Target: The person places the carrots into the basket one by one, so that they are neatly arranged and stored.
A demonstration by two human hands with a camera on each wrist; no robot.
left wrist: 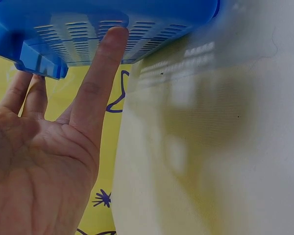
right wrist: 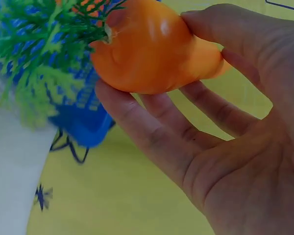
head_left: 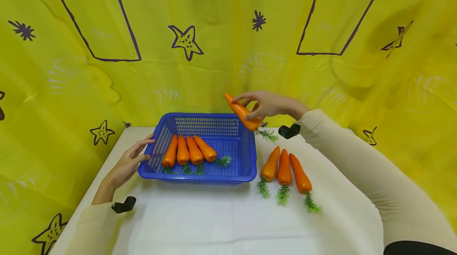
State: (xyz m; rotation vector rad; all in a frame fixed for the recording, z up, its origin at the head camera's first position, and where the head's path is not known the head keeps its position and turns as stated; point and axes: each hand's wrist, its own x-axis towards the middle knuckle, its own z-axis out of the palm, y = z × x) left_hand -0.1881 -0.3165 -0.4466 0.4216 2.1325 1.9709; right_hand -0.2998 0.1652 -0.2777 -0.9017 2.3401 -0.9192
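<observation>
Head: above and in front of the blue basket (head_left: 200, 148), looking down.
Wrists: close beside the basket (left wrist: 108, 29), sharing its walls.

White tablecloth (head_left: 221, 223) over table. Yellow backdrop (head_left: 214, 48) printed with purple stars and rectangles. Three carrots (head_left: 284, 169) lie side by side, apparently touching, greens toward camera.

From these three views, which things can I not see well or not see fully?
- Held carrot: right wrist view hides its tip behind the right hand; its leaves are blurred.
- Blue basket: left wrist view cuts it at the top edge, so its carrots are unseen; only the left hand touching its wall shows.
- Carrots in the basket: head view, leaves partly hidden by the front rim.
</observation>
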